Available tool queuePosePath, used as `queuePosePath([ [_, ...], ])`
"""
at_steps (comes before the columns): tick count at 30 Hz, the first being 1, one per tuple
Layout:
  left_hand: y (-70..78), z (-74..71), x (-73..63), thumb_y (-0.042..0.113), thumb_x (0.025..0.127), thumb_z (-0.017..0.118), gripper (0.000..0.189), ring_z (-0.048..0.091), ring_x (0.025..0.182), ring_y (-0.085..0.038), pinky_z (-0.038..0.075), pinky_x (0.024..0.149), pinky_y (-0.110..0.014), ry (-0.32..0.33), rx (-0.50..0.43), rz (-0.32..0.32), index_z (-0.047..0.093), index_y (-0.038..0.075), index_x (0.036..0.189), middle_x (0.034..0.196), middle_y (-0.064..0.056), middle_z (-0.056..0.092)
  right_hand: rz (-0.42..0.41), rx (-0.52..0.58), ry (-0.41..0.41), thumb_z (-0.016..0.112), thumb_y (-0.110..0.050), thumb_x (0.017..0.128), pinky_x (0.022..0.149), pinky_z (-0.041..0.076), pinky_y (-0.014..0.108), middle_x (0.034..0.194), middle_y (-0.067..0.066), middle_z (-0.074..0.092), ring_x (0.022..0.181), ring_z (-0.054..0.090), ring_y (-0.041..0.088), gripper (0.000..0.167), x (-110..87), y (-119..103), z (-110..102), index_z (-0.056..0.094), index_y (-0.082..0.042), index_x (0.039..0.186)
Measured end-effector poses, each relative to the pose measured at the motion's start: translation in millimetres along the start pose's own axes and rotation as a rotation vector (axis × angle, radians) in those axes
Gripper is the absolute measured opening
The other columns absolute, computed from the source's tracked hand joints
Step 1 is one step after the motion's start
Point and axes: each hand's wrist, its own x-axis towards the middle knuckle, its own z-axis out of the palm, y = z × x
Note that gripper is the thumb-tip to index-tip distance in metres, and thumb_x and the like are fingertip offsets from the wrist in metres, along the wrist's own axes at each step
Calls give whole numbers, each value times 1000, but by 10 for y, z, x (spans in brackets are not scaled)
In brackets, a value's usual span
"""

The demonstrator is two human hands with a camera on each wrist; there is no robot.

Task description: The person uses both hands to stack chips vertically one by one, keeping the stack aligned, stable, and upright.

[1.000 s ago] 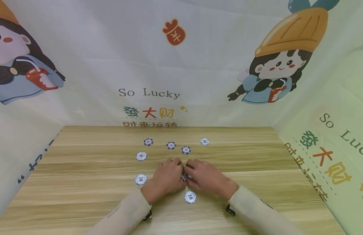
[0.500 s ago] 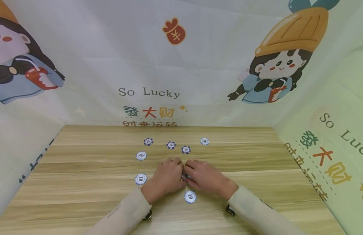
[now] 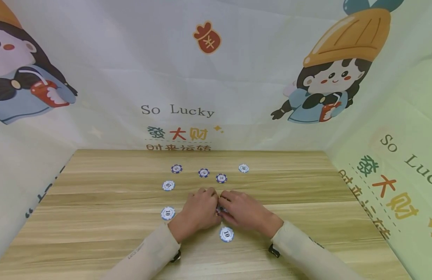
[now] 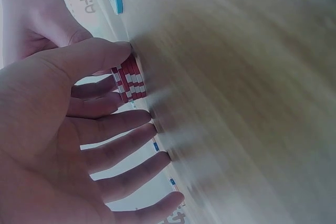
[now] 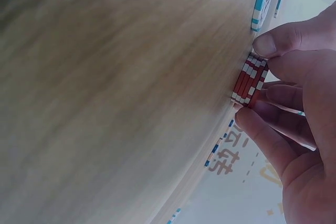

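A short stack of red-and-white poker chips stands on the table between my two hands. My left hand pinches it from the left; in the left wrist view its thumb lies against one side of the red stack and the index fingertip is at the other, while the remaining fingers spread with tips at the tabletop. From the right, my right hand holds the same stack between thumb and fingers. In the head view the hands hide most of it. Just nearer to me lies a light-blue-and-white chip marked 10.
Three dark-blue-edged chips, one of them a blue chip, lie beyond the hands. Further light-blue chips lie around: a left chip, an upper left chip and a far right chip. A printed cloth walls the wooden table.
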Motion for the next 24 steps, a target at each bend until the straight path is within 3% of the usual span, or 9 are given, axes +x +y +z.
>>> queuePosePath([
  [24, 11, -13, -11, 35, 89, 83, 45, 68, 104, -33, 61, 85, -58, 2, -2, -3, 77, -1, 115, 117, -12, 70, 21, 3, -29, 74, -26, 106, 90, 62, 34, 117, 7, 71, 101, 71, 21, 30, -6, 13, 6, 72, -3, 125],
])
